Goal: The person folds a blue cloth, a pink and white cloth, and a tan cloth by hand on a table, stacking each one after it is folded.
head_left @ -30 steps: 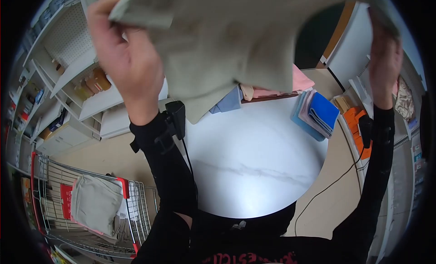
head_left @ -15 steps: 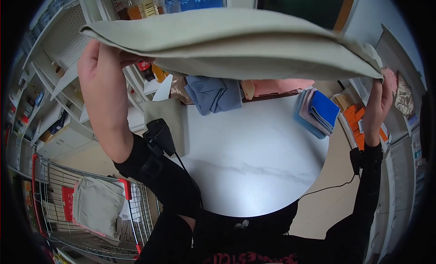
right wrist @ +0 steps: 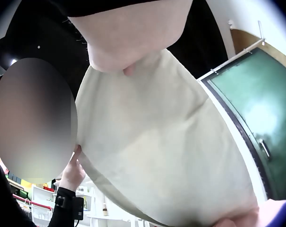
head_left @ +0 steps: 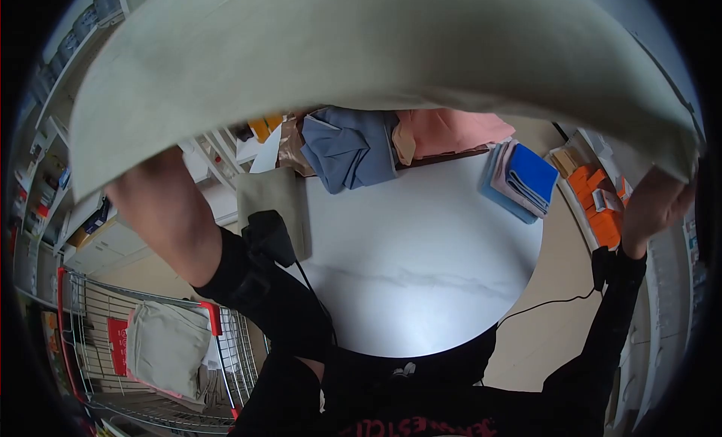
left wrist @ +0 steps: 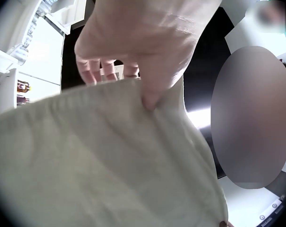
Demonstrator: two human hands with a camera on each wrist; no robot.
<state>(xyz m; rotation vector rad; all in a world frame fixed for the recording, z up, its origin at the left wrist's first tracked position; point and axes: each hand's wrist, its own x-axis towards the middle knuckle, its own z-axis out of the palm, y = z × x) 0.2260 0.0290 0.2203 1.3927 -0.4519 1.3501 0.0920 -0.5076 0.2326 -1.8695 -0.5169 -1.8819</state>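
A large grey-green cloth (head_left: 376, 53) spans the top of the head view, stretched between raised hands. Its left part mostly hides the left hand (head_left: 143, 177); in the left wrist view this hand (left wrist: 138, 42) pinches the cloth's edge (left wrist: 86, 146), thumb in front and fingers behind. At the cloth's right corner, the right hand (head_left: 656, 204) grips it. The right wrist view shows the right hand (right wrist: 133, 40) at the edge of the cloth (right wrist: 157, 132), only a thumb tip showing.
Below is a round white table (head_left: 421, 271) with a folded grey-green cloth (head_left: 272, 200), a crumpled blue-grey cloth (head_left: 352, 151), a pink cloth (head_left: 459, 135) and a folded stack (head_left: 526, 177). A cart (head_left: 214, 317) holding folded cloth stands at lower left; shelves line both sides.
The cloth has gone from a narrow billowing band to a broad spread over the top of the view. Its left end now covers most of the left hand; both hands still hold it.
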